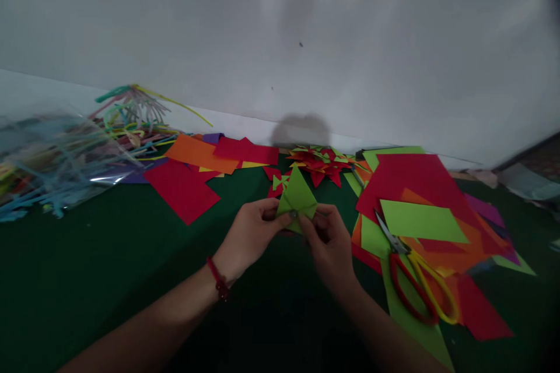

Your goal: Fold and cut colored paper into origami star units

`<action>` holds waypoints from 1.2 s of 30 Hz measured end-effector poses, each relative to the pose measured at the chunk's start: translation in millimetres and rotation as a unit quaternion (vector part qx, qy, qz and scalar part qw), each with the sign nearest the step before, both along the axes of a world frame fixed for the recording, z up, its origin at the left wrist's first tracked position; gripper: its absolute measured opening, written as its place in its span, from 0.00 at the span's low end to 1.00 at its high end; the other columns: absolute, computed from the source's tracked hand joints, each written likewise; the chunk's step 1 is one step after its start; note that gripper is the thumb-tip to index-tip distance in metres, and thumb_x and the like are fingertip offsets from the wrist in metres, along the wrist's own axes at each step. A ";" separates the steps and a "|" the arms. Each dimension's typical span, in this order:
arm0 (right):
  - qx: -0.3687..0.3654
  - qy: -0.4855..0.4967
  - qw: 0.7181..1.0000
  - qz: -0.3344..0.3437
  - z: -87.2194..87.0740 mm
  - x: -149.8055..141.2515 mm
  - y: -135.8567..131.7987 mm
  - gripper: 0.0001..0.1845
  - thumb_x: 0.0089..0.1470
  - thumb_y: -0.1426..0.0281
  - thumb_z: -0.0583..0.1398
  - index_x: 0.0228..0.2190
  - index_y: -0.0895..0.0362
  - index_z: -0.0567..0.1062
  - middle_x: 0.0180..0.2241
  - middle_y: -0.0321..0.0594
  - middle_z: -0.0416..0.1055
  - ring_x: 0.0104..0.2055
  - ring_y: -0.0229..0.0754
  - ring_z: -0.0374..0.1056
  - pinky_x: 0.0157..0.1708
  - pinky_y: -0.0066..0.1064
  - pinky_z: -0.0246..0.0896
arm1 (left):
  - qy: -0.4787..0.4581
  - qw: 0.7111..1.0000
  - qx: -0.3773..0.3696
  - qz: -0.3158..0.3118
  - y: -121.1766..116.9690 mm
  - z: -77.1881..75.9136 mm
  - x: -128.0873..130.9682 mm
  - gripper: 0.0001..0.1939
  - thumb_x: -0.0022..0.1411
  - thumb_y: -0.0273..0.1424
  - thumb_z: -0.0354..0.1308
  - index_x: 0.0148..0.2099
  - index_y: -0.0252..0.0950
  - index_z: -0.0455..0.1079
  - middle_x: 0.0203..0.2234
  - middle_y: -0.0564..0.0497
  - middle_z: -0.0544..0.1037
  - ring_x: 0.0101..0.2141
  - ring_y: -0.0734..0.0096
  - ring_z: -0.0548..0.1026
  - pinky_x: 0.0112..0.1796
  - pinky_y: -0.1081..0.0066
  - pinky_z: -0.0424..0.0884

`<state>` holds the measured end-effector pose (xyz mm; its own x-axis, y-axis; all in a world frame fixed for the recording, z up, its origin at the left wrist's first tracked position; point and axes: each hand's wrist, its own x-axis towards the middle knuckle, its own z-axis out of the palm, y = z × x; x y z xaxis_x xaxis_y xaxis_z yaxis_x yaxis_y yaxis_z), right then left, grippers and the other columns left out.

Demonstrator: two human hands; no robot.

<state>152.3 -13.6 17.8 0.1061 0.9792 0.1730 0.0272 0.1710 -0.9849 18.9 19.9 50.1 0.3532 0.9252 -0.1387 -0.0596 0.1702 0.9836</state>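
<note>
Between my two hands is a folded piece of green paper (298, 191), kite-like in outline with its point away from me. My left hand (258, 227), a red bracelet on its wrist, pinches the paper's left side, thumb on top. The lower right side is gripped by my right hand (330, 239), its thumb also on the face of the paper. The fingers beneath are partly hidden. Just beyond the folded paper lie red and green paper stars (321, 164) in a pile, and a smaller red and green cut piece (279, 182) sits nearer.
Scissors (406, 262) with red and yellow handles rest on coloured paper sheets (415, 180) at right. Red paper (184, 189) and orange paper (201, 152) lie left of centre. A clear plastic bag (56, 151) of pipe cleaners (140, 108) is farther left. A pale wall (219, 29) rises behind the green tabletop (109, 262).
</note>
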 end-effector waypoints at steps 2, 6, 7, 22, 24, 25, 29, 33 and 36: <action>0.004 0.002 1.000 -0.011 1.0 0.1 -0.2 0.06 0.53 0.67 0.56 0.32 0.52 0.63 0.19 0.28 0.62 0.18 0.30 0.58 0.14 0.20 0.50 | 0.001 1.000 0.011 -0.013 1.0 -0.5 -0.6 0.09 0.53 0.33 0.57 0.34 0.33 0.70 0.29 0.51 0.77 0.31 0.70 0.75 0.35 0.71 0.71; 0.001 -0.007 1.000 0.003 4.8 1.7 0.2 0.17 0.52 0.68 0.57 0.43 0.49 0.59 0.18 0.26 0.62 0.17 0.32 0.60 0.14 0.21 0.53 | 0.026 0.999 0.046 -0.014 2.5 3.2 -4.0 0.08 0.56 0.32 0.54 0.33 0.33 0.70 0.28 0.52 0.76 0.30 0.71 0.74 0.33 0.71 0.71; 0.014 -0.024 1.000 0.003 5.7 2.8 0.6 0.22 0.51 0.69 0.58 0.46 0.48 0.58 0.19 0.26 0.63 0.18 0.32 0.61 0.16 0.22 0.56 | 0.043 0.997 0.056 -0.002 2.8 5.0 -5.4 0.07 0.56 0.32 0.54 0.32 0.33 0.70 0.27 0.52 0.76 0.30 0.71 0.74 0.33 0.72 0.71; 0.137 -0.235 0.962 0.030 24.8 25.0 7.4 0.07 0.44 0.69 0.64 0.24 0.55 0.69 0.47 0.40 0.61 0.50 0.45 0.60 0.47 0.36 0.60 | 0.176 0.976 0.131 -0.011 5.2 10.9 -14.4 0.14 0.60 0.37 0.48 0.30 0.34 0.68 0.22 0.54 0.70 0.26 0.73 0.70 0.26 0.76 0.67; 0.122 -0.203 0.971 0.028 26.0 25.5 6.8 0.06 0.47 0.70 0.61 0.25 0.55 0.68 0.45 0.41 0.62 0.51 0.45 0.60 0.46 0.37 0.61 | 0.117 0.989 0.093 -0.023 6.1 11.3 -14.7 0.14 0.60 0.38 0.48 0.33 0.34 0.69 0.26 0.53 0.73 0.29 0.71 0.72 0.30 0.73 0.70; 0.115 -0.185 0.976 0.028 26.5 26.1 6.6 0.05 0.48 0.70 0.60 0.25 0.55 0.68 0.44 0.41 0.63 0.50 0.44 0.61 0.44 0.36 0.62 | 0.088 0.993 0.077 -0.028 6.5 11.6 -15.0 0.14 0.60 0.38 0.48 0.35 0.35 0.69 0.28 0.52 0.74 0.30 0.70 0.73 0.32 0.72 0.71; 0.095 -0.156 0.983 0.021 28.7 27.8 5.3 0.03 0.49 0.70 0.59 0.27 0.55 0.68 0.41 0.41 0.65 0.43 0.41 0.66 0.38 0.33 0.66 | 0.032 0.997 0.060 -0.033 6.5 13.9 -16.8 0.13 0.59 0.38 0.49 0.39 0.36 0.69 0.32 0.52 0.75 0.31 0.70 0.74 0.35 0.70 0.72; 0.078 -0.166 0.983 0.024 32.5 25.4 2.1 0.04 0.50 0.71 0.59 0.26 0.56 0.67 0.36 0.39 0.67 0.36 0.38 0.67 0.35 0.30 0.66 | 0.052 0.996 0.072 -0.030 4.0 16.0 -16.3 0.13 0.60 0.38 0.49 0.37 0.36 0.69 0.31 0.52 0.75 0.31 0.70 0.74 0.35 0.70 0.71; 0.082 -0.186 0.979 0.012 35.3 22.6 -0.5 0.04 0.50 0.72 0.58 0.25 0.56 0.66 0.33 0.37 0.67 0.34 0.36 0.66 0.35 0.27 0.66 | 0.103 0.989 0.104 -0.019 1.9 16.3 -14.9 0.14 0.60 0.38 0.48 0.34 0.35 0.68 0.29 0.52 0.74 0.31 0.70 0.73 0.32 0.72 0.70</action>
